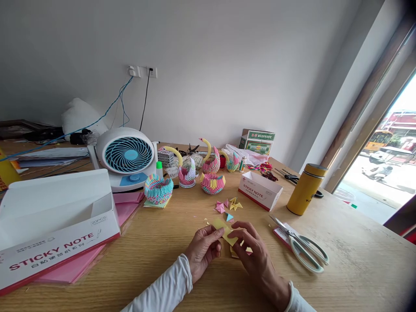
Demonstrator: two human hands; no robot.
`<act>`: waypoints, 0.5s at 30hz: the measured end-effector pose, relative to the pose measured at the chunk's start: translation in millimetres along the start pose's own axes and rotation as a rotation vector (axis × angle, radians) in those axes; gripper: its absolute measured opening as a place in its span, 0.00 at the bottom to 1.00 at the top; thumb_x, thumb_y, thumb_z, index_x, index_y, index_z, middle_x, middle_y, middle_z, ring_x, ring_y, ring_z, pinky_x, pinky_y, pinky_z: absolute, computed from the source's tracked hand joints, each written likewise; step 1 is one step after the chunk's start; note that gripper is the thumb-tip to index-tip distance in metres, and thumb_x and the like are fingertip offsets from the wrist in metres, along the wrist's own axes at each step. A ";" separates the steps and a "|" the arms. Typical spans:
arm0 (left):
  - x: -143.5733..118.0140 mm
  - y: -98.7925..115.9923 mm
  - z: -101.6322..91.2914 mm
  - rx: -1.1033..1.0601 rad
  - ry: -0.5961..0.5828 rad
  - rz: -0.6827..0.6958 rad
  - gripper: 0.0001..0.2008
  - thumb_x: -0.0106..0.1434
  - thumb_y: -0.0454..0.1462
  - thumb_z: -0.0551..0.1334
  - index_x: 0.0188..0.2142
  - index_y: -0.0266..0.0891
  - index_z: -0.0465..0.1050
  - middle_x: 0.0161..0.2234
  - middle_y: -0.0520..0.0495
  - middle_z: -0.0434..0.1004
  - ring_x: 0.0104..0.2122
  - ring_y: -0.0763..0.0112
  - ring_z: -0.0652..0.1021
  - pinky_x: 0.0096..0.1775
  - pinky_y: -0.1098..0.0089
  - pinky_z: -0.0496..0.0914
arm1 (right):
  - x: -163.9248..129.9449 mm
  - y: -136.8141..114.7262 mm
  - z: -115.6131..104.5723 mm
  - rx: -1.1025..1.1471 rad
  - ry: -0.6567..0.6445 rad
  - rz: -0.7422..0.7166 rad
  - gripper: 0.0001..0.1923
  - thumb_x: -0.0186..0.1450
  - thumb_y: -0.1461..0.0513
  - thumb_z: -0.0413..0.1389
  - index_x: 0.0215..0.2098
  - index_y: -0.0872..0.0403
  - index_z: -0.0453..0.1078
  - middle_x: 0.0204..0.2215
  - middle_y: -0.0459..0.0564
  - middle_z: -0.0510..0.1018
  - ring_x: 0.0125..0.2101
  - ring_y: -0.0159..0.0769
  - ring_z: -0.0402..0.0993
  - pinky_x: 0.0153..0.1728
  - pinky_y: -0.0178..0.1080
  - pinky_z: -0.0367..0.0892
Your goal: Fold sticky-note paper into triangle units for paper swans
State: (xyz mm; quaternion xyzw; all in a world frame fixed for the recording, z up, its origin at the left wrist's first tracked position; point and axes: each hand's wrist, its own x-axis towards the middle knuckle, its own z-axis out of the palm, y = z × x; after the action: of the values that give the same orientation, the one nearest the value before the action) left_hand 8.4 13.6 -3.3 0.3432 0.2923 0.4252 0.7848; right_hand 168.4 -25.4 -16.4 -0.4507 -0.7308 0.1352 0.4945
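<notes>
Two bare hands in view: left hand (203, 251), right hand (256, 255). No rings, watch, gloves visible. Both forearms in long white sleeves, soft knit-looking fabric, cuffs ending at wrists, slight creases near left cuff. Nothing more of body shown.

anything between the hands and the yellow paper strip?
No. Left hand and right hand both pinch the yellow paper strip directly, just above the table. The scissors lie off to the right, clear of it.
</notes>
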 end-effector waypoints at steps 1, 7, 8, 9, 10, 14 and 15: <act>-0.4 0.2 0.2 0.020 0.001 0.007 0.16 0.47 0.41 0.74 0.28 0.33 0.74 0.24 0.56 0.70 0.15 0.86 0.67 0.16 0.82 0.64 | 0.5 -0.4 -1.3 -0.009 -0.003 -0.003 0.09 0.64 0.69 0.50 0.36 0.52 0.72 0.43 0.53 0.71 0.26 0.29 0.71 0.21 0.30 0.67; -1.2 1.5 1.6 0.173 0.027 0.094 0.18 0.47 0.45 0.72 0.23 0.33 0.72 0.20 0.56 0.68 0.14 0.83 0.70 0.17 0.80 0.61 | 1.6 -1.6 -3.7 0.015 0.017 0.016 0.08 0.67 0.61 0.52 0.35 0.53 0.73 0.39 0.53 0.73 0.29 0.32 0.72 0.23 0.32 0.68; -1.3 1.4 2.1 0.198 0.032 0.106 0.18 0.48 0.46 0.72 0.23 0.33 0.73 0.19 0.56 0.69 0.14 0.82 0.70 0.18 0.80 0.61 | 1.8 -1.2 -3.0 0.039 0.029 0.033 0.09 0.68 0.60 0.52 0.34 0.54 0.73 0.38 0.53 0.73 0.27 0.32 0.72 0.23 0.32 0.67; -1.5 1.3 2.5 0.225 0.033 0.116 0.18 0.48 0.47 0.72 0.24 0.32 0.74 0.19 0.55 0.70 0.15 0.81 0.71 0.18 0.80 0.61 | 2.0 -0.8 -2.1 0.070 0.038 0.058 0.10 0.68 0.58 0.52 0.33 0.54 0.72 0.37 0.53 0.73 0.26 0.31 0.71 0.23 0.32 0.67; -1.7 1.1 3.0 0.250 0.029 0.125 0.18 0.49 0.47 0.71 0.25 0.32 0.75 0.20 0.53 0.72 0.15 0.81 0.71 0.19 0.79 0.62 | 2.3 -0.5 -1.1 0.107 0.046 0.092 0.12 0.68 0.57 0.53 0.32 0.54 0.72 0.36 0.52 0.74 0.25 0.30 0.70 0.22 0.32 0.66; -2.7 0.3 4.0 0.321 0.014 0.147 0.18 0.51 0.48 0.69 0.27 0.32 0.77 0.23 0.50 0.76 0.16 0.79 0.72 0.20 0.77 0.63 | 3.7 -1.4 1.8 0.306 0.028 0.323 0.17 0.65 0.49 0.54 0.32 0.56 0.69 0.20 0.44 0.69 0.18 0.29 0.64 0.19 0.32 0.60; -3.0 0.0 4.0 0.334 0.015 0.151 0.18 0.52 0.48 0.69 0.27 0.32 0.77 0.22 0.50 0.75 0.16 0.78 0.72 0.20 0.77 0.63 | 4.0 -2.2 2.0 0.357 0.018 0.378 0.19 0.64 0.48 0.55 0.32 0.56 0.69 0.18 0.42 0.67 0.17 0.28 0.62 0.18 0.31 0.59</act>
State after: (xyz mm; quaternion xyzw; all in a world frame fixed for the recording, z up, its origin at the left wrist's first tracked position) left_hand 10.1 9.9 -0.4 0.4865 0.3384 0.4309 0.6805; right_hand 165.1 -22.9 -13.5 -0.4861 -0.5938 0.3477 0.5387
